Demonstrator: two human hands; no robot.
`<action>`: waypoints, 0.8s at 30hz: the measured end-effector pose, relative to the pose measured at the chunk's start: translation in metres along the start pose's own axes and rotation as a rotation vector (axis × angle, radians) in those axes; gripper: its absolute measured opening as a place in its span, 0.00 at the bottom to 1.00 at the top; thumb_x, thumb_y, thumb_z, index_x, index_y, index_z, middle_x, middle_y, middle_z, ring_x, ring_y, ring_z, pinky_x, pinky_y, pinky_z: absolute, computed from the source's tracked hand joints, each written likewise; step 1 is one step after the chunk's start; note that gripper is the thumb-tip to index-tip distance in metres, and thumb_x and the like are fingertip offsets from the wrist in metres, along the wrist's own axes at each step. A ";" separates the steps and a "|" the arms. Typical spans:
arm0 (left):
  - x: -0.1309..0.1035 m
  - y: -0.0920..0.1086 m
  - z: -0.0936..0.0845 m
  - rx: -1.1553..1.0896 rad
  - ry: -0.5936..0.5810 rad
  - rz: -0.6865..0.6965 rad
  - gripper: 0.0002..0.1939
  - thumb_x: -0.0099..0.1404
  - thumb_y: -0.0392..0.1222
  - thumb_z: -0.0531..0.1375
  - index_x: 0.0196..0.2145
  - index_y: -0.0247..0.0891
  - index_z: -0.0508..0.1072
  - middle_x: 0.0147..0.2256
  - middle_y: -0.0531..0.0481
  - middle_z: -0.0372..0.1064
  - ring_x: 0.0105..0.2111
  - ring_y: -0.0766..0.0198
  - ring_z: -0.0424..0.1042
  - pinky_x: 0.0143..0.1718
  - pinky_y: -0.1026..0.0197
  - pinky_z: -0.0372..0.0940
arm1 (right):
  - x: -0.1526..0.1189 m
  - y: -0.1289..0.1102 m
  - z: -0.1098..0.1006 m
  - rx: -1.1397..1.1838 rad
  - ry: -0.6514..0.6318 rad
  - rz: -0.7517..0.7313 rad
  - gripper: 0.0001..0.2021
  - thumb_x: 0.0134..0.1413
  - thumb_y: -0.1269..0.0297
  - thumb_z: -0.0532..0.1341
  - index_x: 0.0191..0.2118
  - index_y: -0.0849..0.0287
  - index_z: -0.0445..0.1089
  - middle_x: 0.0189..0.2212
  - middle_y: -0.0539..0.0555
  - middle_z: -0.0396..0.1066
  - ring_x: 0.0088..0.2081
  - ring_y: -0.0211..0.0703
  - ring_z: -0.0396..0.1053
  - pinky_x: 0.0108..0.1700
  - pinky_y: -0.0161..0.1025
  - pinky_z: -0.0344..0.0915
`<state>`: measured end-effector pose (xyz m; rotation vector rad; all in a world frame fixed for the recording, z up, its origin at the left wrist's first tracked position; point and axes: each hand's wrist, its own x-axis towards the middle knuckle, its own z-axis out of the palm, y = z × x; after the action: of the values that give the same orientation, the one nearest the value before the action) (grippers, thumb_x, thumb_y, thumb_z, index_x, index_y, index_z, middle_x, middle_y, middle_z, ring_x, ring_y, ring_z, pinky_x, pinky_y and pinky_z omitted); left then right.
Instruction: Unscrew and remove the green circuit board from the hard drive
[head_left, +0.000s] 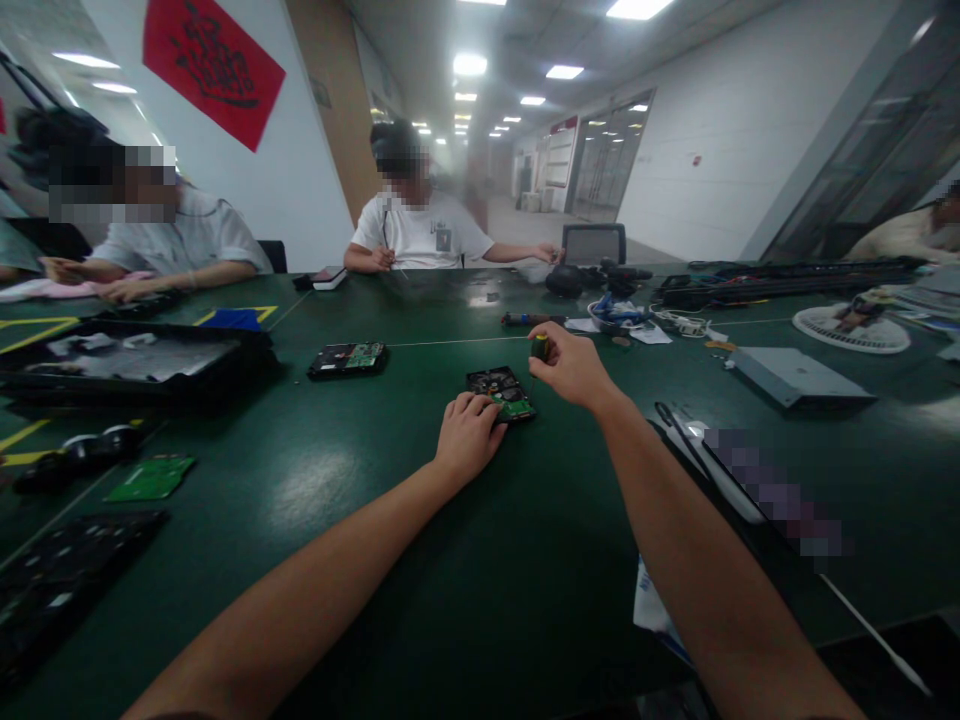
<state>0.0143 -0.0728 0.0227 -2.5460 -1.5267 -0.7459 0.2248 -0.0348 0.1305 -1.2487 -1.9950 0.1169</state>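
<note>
A hard drive (491, 382) with a black metal face and a green circuit board lies on the table in front of me. My left hand (472, 430) holds its near left part, fingers curled over the edge and covering some of the board. Above the drive's right edge, my right hand (566, 360) pinches a screwdriver (540, 346) by its yellow and dark handle. The thin shaft points down beside the drive; I cannot tell whether its tip touches a screw.
Another hard drive (347, 360) lies to the left, near a black tray (135, 365). A green circuit board (151, 478) sits nearer. On the right are a grey metal box (799, 378), a phone-like slab (765, 485) and a white round grille (851, 330). Co-workers sit across the table (360, 560).
</note>
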 end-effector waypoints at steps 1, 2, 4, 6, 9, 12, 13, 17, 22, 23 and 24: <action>0.000 0.000 0.000 0.001 0.002 0.001 0.16 0.72 0.48 0.58 0.54 0.43 0.75 0.54 0.45 0.72 0.56 0.46 0.61 0.56 0.44 0.61 | 0.000 0.000 0.000 -0.002 -0.001 0.000 0.15 0.51 0.66 0.64 0.46 0.54 0.71 0.26 0.48 0.71 0.29 0.43 0.69 0.36 0.39 0.63; 0.000 0.000 0.000 0.002 0.005 0.002 0.16 0.72 0.49 0.58 0.54 0.43 0.75 0.54 0.45 0.72 0.56 0.46 0.62 0.56 0.44 0.61 | 0.000 0.000 0.000 -0.005 -0.002 -0.002 0.15 0.51 0.67 0.64 0.46 0.54 0.71 0.26 0.48 0.71 0.29 0.43 0.69 0.36 0.39 0.63; 0.000 0.000 0.000 0.005 0.008 0.003 0.16 0.72 0.49 0.58 0.54 0.43 0.75 0.54 0.45 0.72 0.56 0.46 0.62 0.56 0.44 0.61 | 0.000 0.000 0.000 -0.015 -0.006 -0.004 0.15 0.51 0.67 0.64 0.46 0.54 0.71 0.27 0.49 0.71 0.29 0.43 0.69 0.36 0.39 0.63; 0.000 0.000 0.000 0.008 0.009 0.003 0.16 0.72 0.49 0.58 0.54 0.43 0.75 0.54 0.45 0.72 0.56 0.46 0.62 0.56 0.44 0.61 | 0.000 0.001 0.000 -0.027 -0.006 -0.002 0.15 0.51 0.66 0.64 0.46 0.54 0.71 0.27 0.49 0.72 0.29 0.43 0.69 0.36 0.39 0.63; 0.000 0.000 0.000 0.012 0.014 0.006 0.16 0.72 0.48 0.58 0.53 0.43 0.75 0.53 0.45 0.72 0.56 0.46 0.62 0.55 0.45 0.61 | 0.001 0.003 0.000 -0.036 -0.006 0.001 0.15 0.50 0.67 0.64 0.46 0.54 0.71 0.29 0.50 0.74 0.30 0.43 0.70 0.37 0.40 0.64; -0.001 0.000 0.000 0.017 0.012 0.008 0.16 0.72 0.48 0.58 0.53 0.42 0.75 0.53 0.44 0.72 0.56 0.46 0.62 0.55 0.45 0.62 | 0.002 0.006 -0.001 -0.034 -0.023 -0.007 0.16 0.49 0.70 0.64 0.47 0.54 0.71 0.34 0.52 0.77 0.32 0.44 0.72 0.40 0.41 0.66; -0.001 0.000 0.000 0.017 0.009 0.007 0.16 0.72 0.48 0.58 0.53 0.42 0.75 0.53 0.44 0.72 0.56 0.46 0.62 0.55 0.45 0.62 | 0.002 0.006 -0.001 -0.034 -0.031 -0.007 0.17 0.49 0.70 0.64 0.47 0.54 0.71 0.36 0.52 0.77 0.33 0.45 0.72 0.41 0.41 0.66; -0.001 0.001 0.000 0.011 0.000 0.000 0.15 0.72 0.48 0.58 0.53 0.44 0.75 0.53 0.44 0.71 0.57 0.45 0.62 0.55 0.44 0.61 | 0.003 0.004 -0.001 -0.070 -0.054 -0.004 0.18 0.52 0.68 0.64 0.51 0.55 0.72 0.36 0.54 0.78 0.35 0.48 0.74 0.43 0.43 0.68; 0.000 0.001 0.000 0.016 -0.013 -0.012 0.15 0.72 0.48 0.59 0.54 0.45 0.75 0.54 0.44 0.71 0.57 0.46 0.61 0.56 0.44 0.61 | 0.003 -0.002 0.000 -0.075 -0.035 -0.035 0.20 0.60 0.63 0.62 0.58 0.56 0.71 0.49 0.59 0.78 0.45 0.51 0.76 0.51 0.47 0.70; 0.000 0.001 0.000 0.018 -0.016 -0.010 0.16 0.72 0.48 0.59 0.54 0.44 0.75 0.54 0.44 0.71 0.57 0.46 0.61 0.56 0.44 0.61 | 0.003 -0.003 0.000 -0.057 -0.023 -0.040 0.20 0.62 0.64 0.60 0.58 0.57 0.72 0.52 0.59 0.77 0.48 0.51 0.76 0.53 0.47 0.70; 0.000 0.001 0.000 0.019 -0.018 -0.007 0.16 0.72 0.48 0.59 0.54 0.44 0.74 0.54 0.44 0.71 0.57 0.46 0.61 0.56 0.44 0.61 | 0.003 -0.003 0.000 -0.039 -0.011 -0.043 0.19 0.63 0.64 0.59 0.57 0.57 0.72 0.54 0.59 0.76 0.50 0.51 0.75 0.55 0.47 0.69</action>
<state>0.0152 -0.0736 0.0228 -2.5420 -1.5411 -0.7077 0.2215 -0.0336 0.1334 -1.2310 -2.0410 0.0640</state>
